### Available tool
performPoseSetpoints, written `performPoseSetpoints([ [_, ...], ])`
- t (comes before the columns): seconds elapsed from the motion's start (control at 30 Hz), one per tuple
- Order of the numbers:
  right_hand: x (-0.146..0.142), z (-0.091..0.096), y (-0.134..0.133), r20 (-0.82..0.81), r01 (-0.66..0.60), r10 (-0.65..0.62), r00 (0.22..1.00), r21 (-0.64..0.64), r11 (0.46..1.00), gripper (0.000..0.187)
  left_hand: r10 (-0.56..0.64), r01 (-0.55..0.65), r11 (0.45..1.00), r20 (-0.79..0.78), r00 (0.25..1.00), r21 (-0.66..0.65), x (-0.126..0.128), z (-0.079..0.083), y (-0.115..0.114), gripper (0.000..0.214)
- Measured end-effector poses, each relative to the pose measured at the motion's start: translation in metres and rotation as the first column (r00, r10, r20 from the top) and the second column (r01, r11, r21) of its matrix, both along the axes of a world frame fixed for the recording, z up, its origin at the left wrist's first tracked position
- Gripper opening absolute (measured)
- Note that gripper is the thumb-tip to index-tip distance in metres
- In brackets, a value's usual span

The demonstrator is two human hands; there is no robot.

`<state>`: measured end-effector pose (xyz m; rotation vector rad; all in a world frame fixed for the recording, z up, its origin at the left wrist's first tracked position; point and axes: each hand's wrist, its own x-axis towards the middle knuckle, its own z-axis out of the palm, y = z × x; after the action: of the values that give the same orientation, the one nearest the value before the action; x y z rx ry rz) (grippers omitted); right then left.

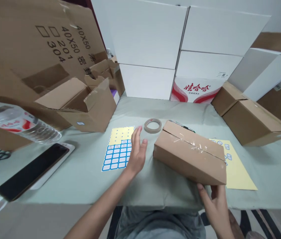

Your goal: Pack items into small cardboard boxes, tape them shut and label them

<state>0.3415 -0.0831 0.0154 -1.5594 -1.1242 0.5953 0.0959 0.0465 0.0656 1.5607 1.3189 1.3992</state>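
Taped carton (189,154), right hand (216,207) beneath, "40X50" flap (55,43)

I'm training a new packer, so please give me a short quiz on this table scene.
1. Does the left hand or the right hand touch the taped brown cardboard box?
2. True or false: the blue-and-yellow sheet of labels lies nearer the left hand than the right hand.
3. What colour is the lettering on the white cardboard carton behind the table?

Key: 1. the right hand; 2. true; 3. red.
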Motion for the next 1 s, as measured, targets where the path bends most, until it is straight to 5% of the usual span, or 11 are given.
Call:
performPoseSetpoints([
  [0.07, 0.008, -0.009, -0.003, -0.081, -0.028, 0.024, 0.996, -0.041, 0.999, 0.066, -0.115, 0.121, 0.986, 0.056, 0.992, -0.117, -0.006, -0.012, 0.004, 0.059],
  [0.17, 0.022, -0.011, 0.005, -0.083, -0.017, 0.014, 0.996, -0.029, 0.999, 0.057, -0.240, 0.244, 0.962, 0.048, 0.970, -0.126, 0.001, -0.022, -0.012, 0.058],
  [0.37, 0.067, -0.005, 0.054, -0.248, 0.091, -0.103, 0.963, -0.060, 0.994, 0.032, -0.282, 0.275, 0.959, -0.175, 0.943, -0.068, 0.031, -0.040, -0.078, 0.072],
  [0.5, 0.084, -0.006, 0.075, -0.275, 0.096, -0.100, 0.956, -0.028, 0.995, 0.022, -0.336, 0.332, 0.942, -0.173, 0.926, -0.054, 0.039, -0.044, -0.094, 0.086],
  [0.73, 0.087, -0.005, 0.075, -0.296, 0.029, -0.029, 0.955, -0.004, 1.000, 0.022, -0.300, 0.301, 0.953, 0.020, 0.954, -0.042, 0.029, -0.042, -0.078, 0.075],
  [0.83, 0.095, 0.004, 0.077, -0.265, -0.095, 0.085, 0.960, -0.024, 0.995, 0.029, -0.367, 0.367, 0.930, -0.060, 0.928, -0.016, 0.022, -0.033, -0.062, 0.105],
  [0.93, 0.108, 0.018, 0.086, -0.218, -0.297, 0.274, 0.937, -0.083, 0.951, 0.060, -0.461, 0.471, 0.882, -0.181, 0.868, 0.009, 0.017, -0.020, -0.034, 0.144],
  [1.0, 0.116, 0.026, 0.094, -0.191, -0.397, 0.373, 0.908, -0.108, 0.911, 0.082, -0.525, 0.530, 0.848, -0.190, 0.829, -0.031, 0.016, -0.012, -0.015, 0.152],
])
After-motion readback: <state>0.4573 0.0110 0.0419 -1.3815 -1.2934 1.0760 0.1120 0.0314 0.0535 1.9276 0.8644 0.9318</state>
